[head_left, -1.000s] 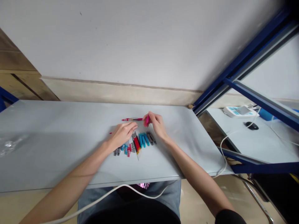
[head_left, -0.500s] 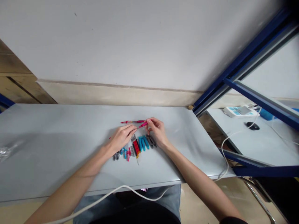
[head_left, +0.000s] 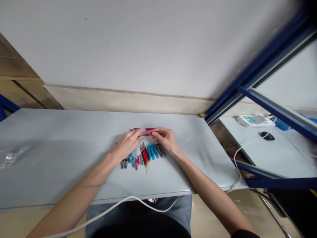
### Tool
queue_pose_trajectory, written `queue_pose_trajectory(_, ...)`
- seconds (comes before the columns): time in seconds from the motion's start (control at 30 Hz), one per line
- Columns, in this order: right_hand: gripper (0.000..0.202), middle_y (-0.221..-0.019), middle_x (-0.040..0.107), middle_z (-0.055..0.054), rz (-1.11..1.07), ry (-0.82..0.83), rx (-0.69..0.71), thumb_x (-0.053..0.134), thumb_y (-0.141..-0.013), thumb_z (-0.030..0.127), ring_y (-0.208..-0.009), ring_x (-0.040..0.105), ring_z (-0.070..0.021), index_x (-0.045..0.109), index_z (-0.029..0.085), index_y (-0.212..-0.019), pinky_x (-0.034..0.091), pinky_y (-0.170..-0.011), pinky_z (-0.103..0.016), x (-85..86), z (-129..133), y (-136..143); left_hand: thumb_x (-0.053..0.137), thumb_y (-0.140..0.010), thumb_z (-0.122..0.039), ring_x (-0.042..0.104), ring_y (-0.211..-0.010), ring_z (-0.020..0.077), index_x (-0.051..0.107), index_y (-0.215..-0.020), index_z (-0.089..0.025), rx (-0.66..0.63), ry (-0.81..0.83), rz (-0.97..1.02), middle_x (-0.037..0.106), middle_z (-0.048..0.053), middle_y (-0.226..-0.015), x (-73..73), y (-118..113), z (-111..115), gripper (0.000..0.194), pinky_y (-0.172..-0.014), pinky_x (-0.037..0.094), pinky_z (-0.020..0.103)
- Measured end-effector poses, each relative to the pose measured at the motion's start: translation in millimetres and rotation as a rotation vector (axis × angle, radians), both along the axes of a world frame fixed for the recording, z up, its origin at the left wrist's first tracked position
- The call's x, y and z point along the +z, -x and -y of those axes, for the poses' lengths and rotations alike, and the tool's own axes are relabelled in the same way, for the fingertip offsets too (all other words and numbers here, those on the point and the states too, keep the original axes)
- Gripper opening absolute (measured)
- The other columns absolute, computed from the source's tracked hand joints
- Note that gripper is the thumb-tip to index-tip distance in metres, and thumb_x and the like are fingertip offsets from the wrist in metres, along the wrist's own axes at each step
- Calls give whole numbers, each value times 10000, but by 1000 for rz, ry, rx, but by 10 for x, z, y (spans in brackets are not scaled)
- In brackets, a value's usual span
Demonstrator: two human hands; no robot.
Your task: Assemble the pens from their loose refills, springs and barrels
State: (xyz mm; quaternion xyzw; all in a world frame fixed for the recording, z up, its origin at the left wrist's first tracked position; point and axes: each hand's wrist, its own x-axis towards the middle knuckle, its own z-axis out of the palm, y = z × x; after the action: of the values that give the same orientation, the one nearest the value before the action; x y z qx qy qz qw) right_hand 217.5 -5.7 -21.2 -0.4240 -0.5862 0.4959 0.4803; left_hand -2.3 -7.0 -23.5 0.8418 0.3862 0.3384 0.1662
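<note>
Hands, two: right hand (head_left: 166, 139) pinching one pink barrel (head_left: 148, 134) between thumb and fingers; left hand (head_left: 129, 143) with fingertips at its left end, whether gripping a small part cannot be told. Barrel position: between the hands, on the near side of a pink pen (head_left: 150, 129), beyond refills (head_left: 144, 153) and blue barrels (head_left: 152, 152). Handling note: best kept level, both hands probably in line, pressure light, wrists clear of the loose row.
</note>
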Motion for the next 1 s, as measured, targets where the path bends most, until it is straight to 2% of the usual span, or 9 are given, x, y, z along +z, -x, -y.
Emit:
queue_pose_trajectory(0.13, 129, -986, 782, -65, 200, -233, 28, 701, -901, 289, -902, 709, -211, 783, 202, -948, 549, -750, -303, 48, 77, 34, 472, -1057, -289, 707, -1026, 227, 530, -1341, -236, -32, -21, -96, 679, 84, -1225, 38, -50, 54, 295, -872, 593, 382)
queue_pose_trajectory(0.23, 128, -1001, 785, -62, 252, -321, 22, 672, -915, 240, -917, 712, -209, 781, 207, -973, 546, -824, -327, 71, 129, 63, 447, -1061, -272, 696, -1053, 244, 514, -1350, -212, -36, -56, -127, 657, 102, -1237, 46, -96, 91, 303, -878, 597, 402)
queue_pose_trajectory(0.33, 134, -970, 782, -58, 230, -280, 1, 683, -915, 278, -825, 711, -192, 773, 207, -986, 555, -763, -313, 58, 131, 70, 400, -1068, -237, 686, -1055, 235, 513, -1363, -212, -27, -73, -125, 641, 104, -1220, 41, -107, 97, 317, -875, 596, 391)
queue_pose_trajectory(0.47, 171, -832, 752, -45, 161, -170, 0, 689, -912, 345, -641, 661, -158, 753, 187, -929, 551, -658, -296, 26, 101, 77, 389, -1050, -159, 671, -1051, 208, 525, -1369, -226, -47, -35, -94, 627, 92, -1214, 19, -81, 75, 353, -881, 589, 362)
queue_pose_trajectory(0.6, 179, -819, 739, -49, 102, -113, 6, 703, -897, 351, -643, 656, -159, 740, 178, -927, 552, -624, -286, 23, 87, 92, 366, -981, -18, 647, -1060, 190, 498, -1415, -255, -76, 29, -106, 602, 72, -1192, 24, -50, 71, 512, -887, 577, 334)
queue_pose_trajectory(0.7, 187, -830, 740, -53, 70, -92, 19, 713, -887, 358, -657, 655, -160, 741, 179, -933, 545, -603, -277, 32, 85, 89, 355, -923, 47, 633, -1054, 188, 468, -1451, -268, -90, 15, -114, 589, 68, -1191, 63, -42, 85, 625, -899, 571, 334)
queue_pose_trajectory(0.83, 224, -868, 753, -65, 74, -84, 5, 719, -882, 383, -677, 662, -164, 756, 178, -965, 542, -589, -271, 31, 81, 69, 357, -935, 39, 626, -1072, 190, 455, -1473, -269, -96, -8, -127, 579, 72, -1214, 86, -39, 84, 628, -906, 573, 329)
queue_pose_trajectory(1.0, 215, -966, 764, -79, 89, -80, -2, 713, -876, 358, -735, 672, -175, 780, 192, -995, 542, -575, -265, 9, 63, 50, 402, -1002, -56, 631, -1133, 210, 464, -1478, -255, -90, -55, -89, 598, 92, -1239, 11, -3, 17, 519, -963, 563, 371)
